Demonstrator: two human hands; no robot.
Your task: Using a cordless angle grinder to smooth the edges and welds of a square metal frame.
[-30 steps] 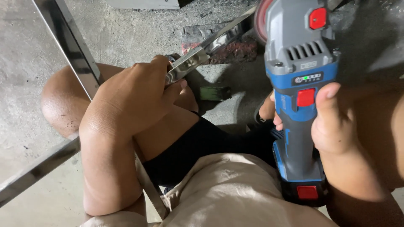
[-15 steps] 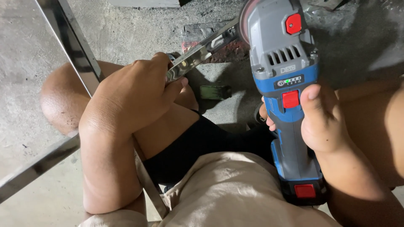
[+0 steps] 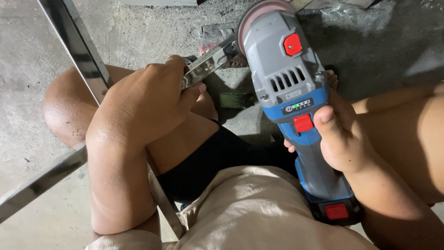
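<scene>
While the left hand (image 3: 148, 104) grips a shiny metal bar (image 3: 208, 65), the right hand (image 3: 344, 139) clasps a cordless angle grinder (image 3: 296, 106), its disc (image 3: 259, 11) seemingly touching the bar's end.

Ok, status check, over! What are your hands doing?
Left hand gripping shiny metal bar. Right hand holding grey-and-blue cordless angle grinder, thumb beside red switch. Pink disc at bar's end. Nothing in the way.

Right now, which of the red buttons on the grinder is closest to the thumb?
The rectangular red button in the middle of the grinder, right beside the right hand's thumb. The round one sits further up by the disc; the third is down by the battery.
</scene>
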